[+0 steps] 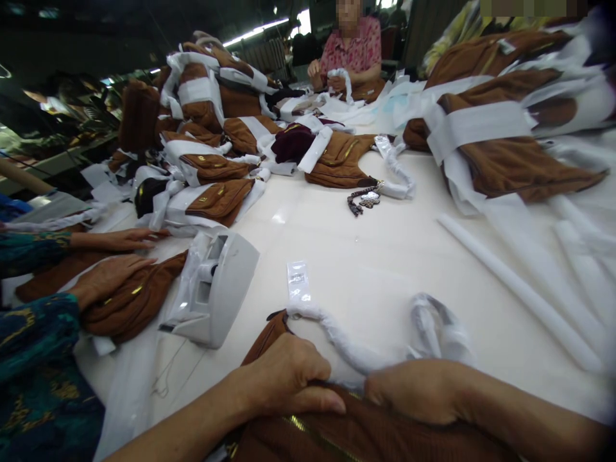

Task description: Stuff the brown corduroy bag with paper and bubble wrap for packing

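A brown corduroy-like handbag with a gold zip lies at the bottom of the head view, partly cut off by the frame edge. My left hand is closed on its upper edge, thumb on the near side. At the same edge, further right, is my right hand; its fingers are out of sight behind or inside the bag. The bag's strap, wrapped in white padding, curves over the table beyond my hands. A white barcode tag is attached near the bag's left corner.
To the left, a co-worker's hands rest on another brown bag beside a grey tape dispenser. Wrapped brown bags are piled at the back left, more at right. White paper strips lie at right. Another person sits opposite.
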`<action>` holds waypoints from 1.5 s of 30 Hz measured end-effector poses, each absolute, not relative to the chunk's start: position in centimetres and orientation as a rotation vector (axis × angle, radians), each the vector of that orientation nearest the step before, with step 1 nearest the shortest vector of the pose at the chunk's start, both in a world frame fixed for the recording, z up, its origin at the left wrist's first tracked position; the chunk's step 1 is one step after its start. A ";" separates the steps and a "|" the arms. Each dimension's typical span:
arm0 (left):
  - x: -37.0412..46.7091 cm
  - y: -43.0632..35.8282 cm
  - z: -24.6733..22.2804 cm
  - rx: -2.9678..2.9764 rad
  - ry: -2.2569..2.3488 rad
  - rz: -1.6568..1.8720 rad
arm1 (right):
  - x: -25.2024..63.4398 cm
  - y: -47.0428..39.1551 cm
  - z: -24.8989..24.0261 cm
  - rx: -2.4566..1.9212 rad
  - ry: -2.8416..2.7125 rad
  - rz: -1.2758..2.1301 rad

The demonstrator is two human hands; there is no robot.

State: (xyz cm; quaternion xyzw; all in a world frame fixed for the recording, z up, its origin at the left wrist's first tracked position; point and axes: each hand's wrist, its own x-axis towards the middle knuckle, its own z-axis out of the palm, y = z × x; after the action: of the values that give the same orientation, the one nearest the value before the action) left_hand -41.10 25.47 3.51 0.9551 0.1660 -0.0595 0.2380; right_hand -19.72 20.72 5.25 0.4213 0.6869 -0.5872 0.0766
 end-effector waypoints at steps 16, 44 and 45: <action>-34.2 21.6 7.8 2.494 0.447 -0.201 | -12.8 18.2 3.4 1.524 2.739 -0.041; -30.4 20.9 3.7 2.506 0.231 0.128 | -9.8 9.4 3.8 1.678 2.919 0.065; -29.6 21.3 3.7 2.537 0.182 0.133 | -9.6 9.2 3.7 1.657 2.958 0.109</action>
State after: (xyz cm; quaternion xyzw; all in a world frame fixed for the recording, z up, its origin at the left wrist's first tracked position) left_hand -29.64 21.28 3.66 0.9523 0.0684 0.0501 0.2930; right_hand -9.61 9.24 3.70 0.4847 0.8651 0.0320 -0.1249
